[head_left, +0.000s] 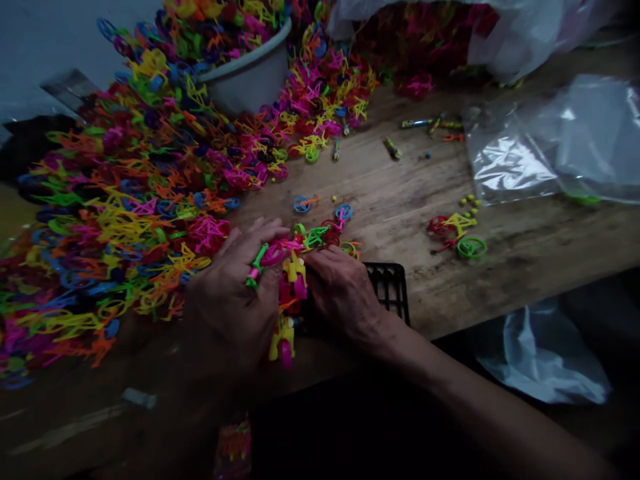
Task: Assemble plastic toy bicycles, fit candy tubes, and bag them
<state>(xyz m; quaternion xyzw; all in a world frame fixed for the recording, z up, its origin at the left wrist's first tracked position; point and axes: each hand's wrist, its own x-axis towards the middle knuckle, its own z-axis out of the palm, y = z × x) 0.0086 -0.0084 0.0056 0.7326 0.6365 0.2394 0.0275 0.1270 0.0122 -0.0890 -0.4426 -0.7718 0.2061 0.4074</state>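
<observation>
My left hand point(233, 303) is curled with its fingers around a small pink and green plastic toy piece point(257, 267), which looks like part of a toy bicycle. Yellow and pink toy pieces point(294, 272) show between my two hands, with another yellow and pink piece point(283, 341) lower down by the left palm. The fingers of my right hand point(345, 290) are bent and pressed together close to these pieces; what they hold is hidden. Just beyond the fingertips lies a toy bicycle with a green frame point(317, 235) and red and blue wheels. Under my right hand is a black plastic grid point(395, 283).
A large heap of colourful plastic bicycle parts point(125, 220) covers the table's left side, around a filled grey bucket point(250, 77). Clear plastic bags point(520, 157) lie at right. Nearer are yellow beads point(469, 200) and a loose toy bicycle point(460, 227). The wooden table point(385, 193) ends at its front edge.
</observation>
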